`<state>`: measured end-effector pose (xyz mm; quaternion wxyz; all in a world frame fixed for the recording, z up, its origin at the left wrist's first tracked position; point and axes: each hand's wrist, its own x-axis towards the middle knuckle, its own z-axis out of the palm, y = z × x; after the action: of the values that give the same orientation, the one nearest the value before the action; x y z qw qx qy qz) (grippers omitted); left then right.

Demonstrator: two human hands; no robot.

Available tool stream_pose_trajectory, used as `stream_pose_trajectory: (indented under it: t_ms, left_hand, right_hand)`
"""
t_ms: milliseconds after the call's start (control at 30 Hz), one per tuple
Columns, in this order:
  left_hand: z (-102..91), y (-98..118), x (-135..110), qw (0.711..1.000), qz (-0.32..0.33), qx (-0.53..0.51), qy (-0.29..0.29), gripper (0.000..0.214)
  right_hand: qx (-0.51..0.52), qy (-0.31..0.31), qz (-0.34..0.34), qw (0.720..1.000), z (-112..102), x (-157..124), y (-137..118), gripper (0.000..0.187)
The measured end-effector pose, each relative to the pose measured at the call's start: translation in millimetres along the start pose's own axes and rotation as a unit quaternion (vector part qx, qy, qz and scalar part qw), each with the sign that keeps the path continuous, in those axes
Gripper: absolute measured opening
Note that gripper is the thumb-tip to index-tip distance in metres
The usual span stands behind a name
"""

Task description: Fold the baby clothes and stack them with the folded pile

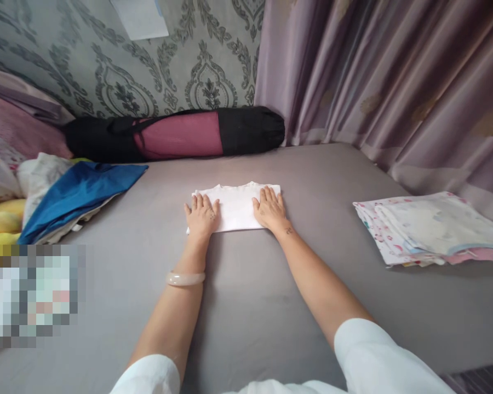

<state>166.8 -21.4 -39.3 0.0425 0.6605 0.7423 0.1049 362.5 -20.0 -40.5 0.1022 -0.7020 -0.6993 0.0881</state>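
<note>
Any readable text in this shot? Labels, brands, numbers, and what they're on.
No readable text anywhere.
White sheet on the wall: no legible writing.
Folded white cloth: no print visible.
Small dark tattoo on the right wrist: too small to tell if it is lettering.
Pixelated patch at lower left: blurred out, unreadable.

Soft, even light here; my forearms [172,323] cast faint shadows, and a pixelated patch [36,295] blurs the lower left.
</note>
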Motion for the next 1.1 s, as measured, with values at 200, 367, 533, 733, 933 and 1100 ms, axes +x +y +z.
stream_pose_trajectory:
  t_ms: [200,367,533,733,933,1100]
  left_hand:
    - [2.0,-10,4,0.998,-0.002,0.010,0.057,0.065]
    - [3.7,-16,7,1.000,-0.014,-0.009,0.003,0.066]
    - [0.3,-14,6,1.000,-0.015,-0.026,0.003,0.064]
    - [-1.7,-24,8,0.998,-0.030,-0.021,0.049,0.064]
    - [-0.2,-31,11,0.998,-0.046,-0.035,-0.011,0.065]
    - [0.8,-30,10,0.998,-0.044,-0.050,0.008,0.061]
  right_hand:
    - [-0.020,0.046,0.023,0.998,-3,3,11,0.061]
    - [-0.031,0.024,0.036,0.999,1,4,17,0.062]
    - [-0.023,0.004,0.042,0.999,-2,6,17,0.062]
    - [-0.016,0.014,0.063,0.998,-6,7,22,0.063]
    - [-0.020,0.007,0.067,0.998,0,8,26,0.063]
    - [-0.023,0.014,0.065,0.998,-2,8,25,0.063]
